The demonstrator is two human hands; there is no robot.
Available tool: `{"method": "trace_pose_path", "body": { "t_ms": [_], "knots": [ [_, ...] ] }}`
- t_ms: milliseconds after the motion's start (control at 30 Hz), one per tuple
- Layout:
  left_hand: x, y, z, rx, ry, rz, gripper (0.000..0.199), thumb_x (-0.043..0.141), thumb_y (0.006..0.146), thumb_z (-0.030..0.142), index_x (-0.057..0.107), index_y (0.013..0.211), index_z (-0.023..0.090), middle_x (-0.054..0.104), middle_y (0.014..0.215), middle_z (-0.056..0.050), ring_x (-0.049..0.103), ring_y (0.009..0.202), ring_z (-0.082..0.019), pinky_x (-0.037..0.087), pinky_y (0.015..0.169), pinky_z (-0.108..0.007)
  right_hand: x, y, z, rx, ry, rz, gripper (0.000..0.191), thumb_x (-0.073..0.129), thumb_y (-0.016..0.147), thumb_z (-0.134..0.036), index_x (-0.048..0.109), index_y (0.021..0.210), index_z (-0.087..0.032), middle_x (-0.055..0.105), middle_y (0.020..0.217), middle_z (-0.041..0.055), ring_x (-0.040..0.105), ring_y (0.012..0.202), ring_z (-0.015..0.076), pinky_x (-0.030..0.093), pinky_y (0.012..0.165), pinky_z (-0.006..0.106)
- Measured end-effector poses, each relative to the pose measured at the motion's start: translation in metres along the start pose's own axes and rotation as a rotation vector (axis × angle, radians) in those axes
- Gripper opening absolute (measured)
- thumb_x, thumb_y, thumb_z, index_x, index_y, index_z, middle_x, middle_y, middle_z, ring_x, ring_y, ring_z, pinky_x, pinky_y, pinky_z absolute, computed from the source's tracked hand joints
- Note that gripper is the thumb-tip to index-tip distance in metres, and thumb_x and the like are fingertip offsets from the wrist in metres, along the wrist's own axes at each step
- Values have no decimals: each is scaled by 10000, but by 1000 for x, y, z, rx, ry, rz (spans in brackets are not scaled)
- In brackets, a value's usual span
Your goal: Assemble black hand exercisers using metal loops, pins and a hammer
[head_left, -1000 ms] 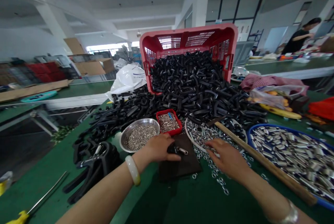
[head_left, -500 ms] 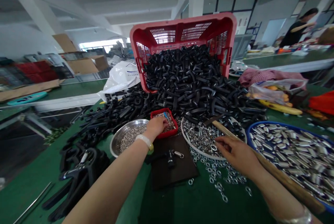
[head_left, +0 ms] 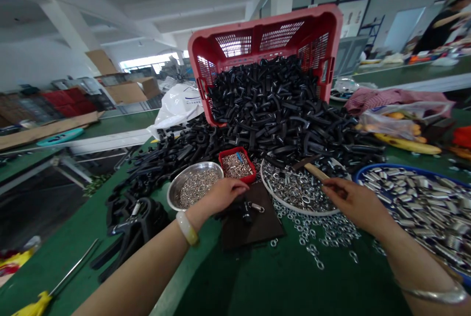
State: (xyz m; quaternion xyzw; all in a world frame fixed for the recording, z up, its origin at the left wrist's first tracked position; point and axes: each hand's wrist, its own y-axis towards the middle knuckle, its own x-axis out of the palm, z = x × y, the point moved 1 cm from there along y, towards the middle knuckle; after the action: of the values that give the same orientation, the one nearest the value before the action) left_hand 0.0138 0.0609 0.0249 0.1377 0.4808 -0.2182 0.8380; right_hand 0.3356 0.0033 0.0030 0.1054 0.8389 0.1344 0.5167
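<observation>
My left hand (head_left: 226,194) is closed in a pinch above the dark block (head_left: 253,232); whatever its fingertips hold is too small to make out. Below it on the block lie a black plastic clamp part (head_left: 246,212) and a coil spring (head_left: 256,207). My right hand (head_left: 349,200) is closed round the wooden handle of a hammer (head_left: 315,172), whose head rests over the white-rimmed tray (head_left: 267,186) of metal eye pieces. Beside my left hand are a red box (head_left: 253,177) of small pins and a steel bowl (head_left: 172,196) of tiny metal parts.
Behind, a tipped red crate (head_left: 195,43) spills black plastic parts (head_left: 272,95) across the bench. A blue tray (head_left: 358,173) of metal pieces stands at right, near bananas (head_left: 408,144). Assembled black clamps (head_left: 136,232) and a yellow-handled screwdriver (head_left: 37,303) lie at left. Another person (head_left: 441,24) stands far right.
My left hand has come from the red box back toward me, over the dark block. My right hand has moved up to the hammer handle. The view has shifted slightly left.
</observation>
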Motion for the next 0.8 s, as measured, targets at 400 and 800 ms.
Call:
{"method": "trace_pose_path", "body": {
  "t_ms": [400,800],
  "knots": [
    [5,-8,6,-78,311,-16,195,473,788,333,612,856,215,649,801,-17,580,717,-159,405,623,-246,-2,-2,-8,-11,62,59,340,454,755,-423,609,926,-173,633,676,39,576,543,149,447,509,258],
    [16,-11,24,156,574,-10,206,404,843,291,566,866,166,620,853,-61,577,771,-186,429,670,-284,-10,-1,5,8,-301,86,367,419,772,-437,618,939,-177,646,825,100,604,678,226,456,552,328]
  ]
}}
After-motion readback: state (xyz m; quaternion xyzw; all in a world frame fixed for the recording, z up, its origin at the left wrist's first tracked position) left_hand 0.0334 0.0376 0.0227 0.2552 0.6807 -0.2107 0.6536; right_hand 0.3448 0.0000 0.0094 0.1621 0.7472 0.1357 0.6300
